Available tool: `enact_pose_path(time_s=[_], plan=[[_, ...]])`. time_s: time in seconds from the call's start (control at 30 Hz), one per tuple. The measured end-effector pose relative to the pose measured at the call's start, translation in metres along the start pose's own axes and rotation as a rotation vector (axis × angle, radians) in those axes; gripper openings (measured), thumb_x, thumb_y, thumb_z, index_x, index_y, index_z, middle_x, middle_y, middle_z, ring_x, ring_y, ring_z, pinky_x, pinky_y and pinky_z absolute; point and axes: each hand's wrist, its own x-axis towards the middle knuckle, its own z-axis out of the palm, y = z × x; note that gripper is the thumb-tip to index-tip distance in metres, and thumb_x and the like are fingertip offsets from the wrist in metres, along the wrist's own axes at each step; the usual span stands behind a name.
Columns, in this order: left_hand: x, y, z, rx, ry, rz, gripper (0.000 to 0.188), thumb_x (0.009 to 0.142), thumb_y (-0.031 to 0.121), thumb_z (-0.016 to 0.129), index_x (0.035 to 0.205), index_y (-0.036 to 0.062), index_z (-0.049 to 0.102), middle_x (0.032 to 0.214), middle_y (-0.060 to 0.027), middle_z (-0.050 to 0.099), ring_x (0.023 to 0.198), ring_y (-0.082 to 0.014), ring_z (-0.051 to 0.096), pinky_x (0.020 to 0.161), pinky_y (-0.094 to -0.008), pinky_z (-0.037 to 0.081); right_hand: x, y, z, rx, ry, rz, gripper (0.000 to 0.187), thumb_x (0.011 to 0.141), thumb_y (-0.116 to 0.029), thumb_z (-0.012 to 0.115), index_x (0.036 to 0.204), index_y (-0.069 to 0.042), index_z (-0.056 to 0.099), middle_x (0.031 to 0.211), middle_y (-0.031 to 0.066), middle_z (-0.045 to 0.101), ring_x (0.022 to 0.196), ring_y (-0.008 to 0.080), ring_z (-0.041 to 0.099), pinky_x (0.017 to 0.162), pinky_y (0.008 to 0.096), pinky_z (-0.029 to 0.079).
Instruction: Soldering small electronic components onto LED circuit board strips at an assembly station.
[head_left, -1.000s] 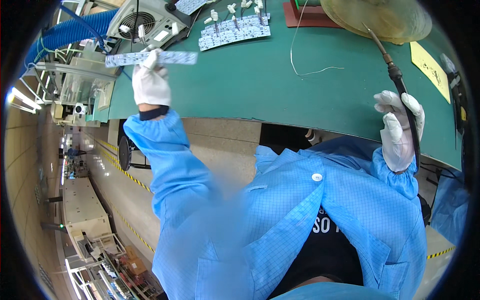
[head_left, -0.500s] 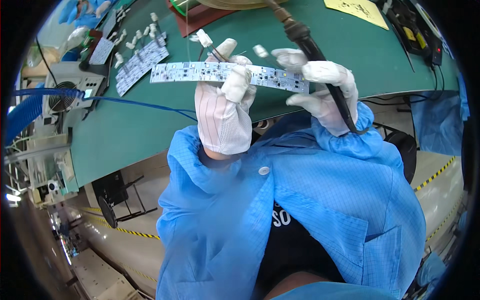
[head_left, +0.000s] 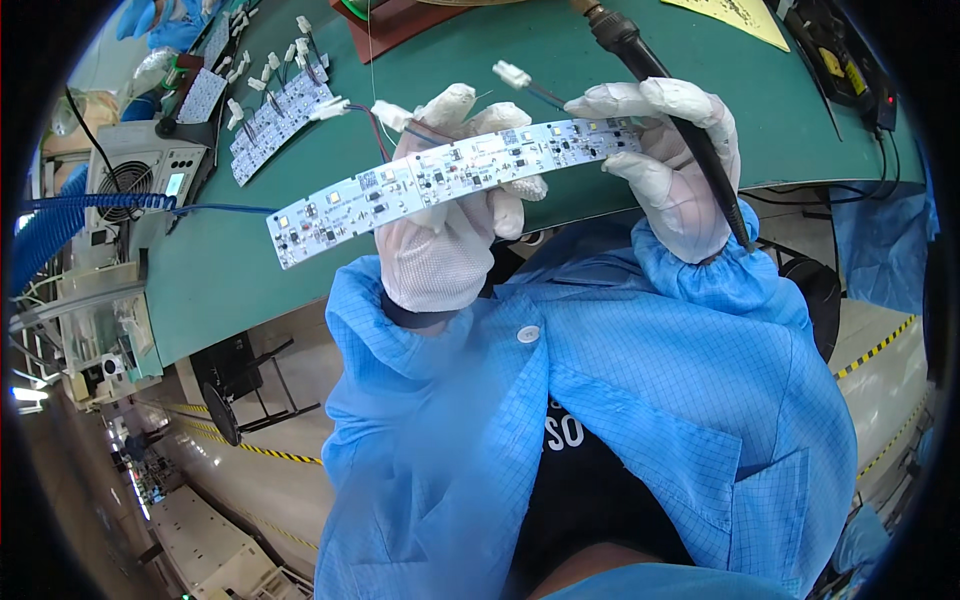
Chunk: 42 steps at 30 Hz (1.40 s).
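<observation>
Fingers (head_left: pixel 452 105) of the gloved left hand (head_left: pixel 435 255) curl around the middle of a long white circuit board (head_left: pixel 470 165), held in the air at the near side of a green counter (head_left: pixel 235 270); the gloved right hand (head_left: pixel 680 190) wraps a soldering iron (head_left: pixel 640 58), its thumb and forefinger nearly closed at the board's right end, whether gripping or merely steadying it impossible to tell. The board's long axis runs left to right on a slant, left end nearer the person, right end farther, component face up. Three white connectors (head_left: pixel 512 74) on thin wires jut past its far edge, suggesting wiring already in place, though the joints are hidden; with the iron's tip out of frame, what remains cannot be judged. Far left lies a batch of boards (head_left: pixel 255 155) with similar connectors, seemingly wired too.
</observation>
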Motion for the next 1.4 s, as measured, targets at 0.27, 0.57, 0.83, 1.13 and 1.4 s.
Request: enact_pose_path(time_s=[0.27, 0.57, 0.83, 1.13, 1.4], plan=[[0.032, -0.007, -0.004, 1.647, -0.147, 0.686, 0.024, 0.097, 0.018, 0.045, 0.101, -0.0015, 0.058, 0.081, -0.0064, 0.059, 0.076, -0.016, 0.057, 0.073, -0.0272, 0.047, -0.007, -0.008, -0.001, -0.051, -0.165, 0.109, 0.046, 0.076, 0.011, 0.061, 0.115, -0.008, 0.046, 0.112, 0.0244, 0.057, 0.106, 0.0392, 0.057, 0.087, 0.0491, 0.052], [0.013, -0.007, -0.013, 0.679, 0.239, 0.103, 0.037, 0.089, 0.039, 0.058, 0.095, 0.0035, 0.052, 0.071, -0.0009, 0.052, 0.056, -0.0041, 0.047, 0.049, -0.0156, 0.038, -0.003, -0.002, 0.001, -0.061, -0.092, 0.027, 0.044, 0.076, 0.008, 0.063, 0.114, -0.007, 0.047, 0.107, 0.0224, 0.06, 0.104, 0.0375, 0.058, 0.086, 0.0493, 0.053], [-0.013, 0.04, 0.012, 1.08, 0.403, -0.428, 0.034, 0.085, 0.02, 0.058, 0.111, -0.0012, 0.05, 0.075, -0.0061, 0.058, 0.055, -0.0075, 0.048, 0.046, -0.018, 0.037, -0.006, 0.007, 0.0, -0.023, 0.062, -0.097, 0.049, 0.077, 0.005, 0.063, 0.121, -0.009, 0.045, 0.107, 0.0213, 0.061, 0.102, 0.0376, 0.059, 0.088, 0.0489, 0.051], [-0.044, 0.053, -0.018, 0.8, 0.339, 0.319, 0.047, 0.071, -0.001, 0.06, 0.117, -0.0037, 0.049, 0.102, -0.0136, 0.056, 0.08, -0.0174, 0.06, 0.068, -0.0259, 0.05, -0.004, 0.004, 0.004, -0.138, 0.048, -0.05, 0.05, 0.076, 0.015, 0.054, 0.12, -0.007, 0.045, 0.109, 0.0215, 0.06, 0.108, 0.0374, 0.056, 0.091, 0.0472, 0.049], [-0.046, 0.057, -0.022, 0.996, 0.335, 0.46, 0.045, 0.068, 0.0, 0.07, 0.11, -0.0042, 0.053, 0.105, -0.0105, 0.057, 0.092, -0.0168, 0.057, 0.081, -0.0282, 0.048, -0.004, 0.003, 0.01, -0.053, 0.132, -0.04, 0.045, 0.075, 0.016, 0.058, 0.115, 0.001, 0.047, 0.108, 0.0209, 0.061, 0.106, 0.0332, 0.059, 0.091, 0.0401, 0.05]])
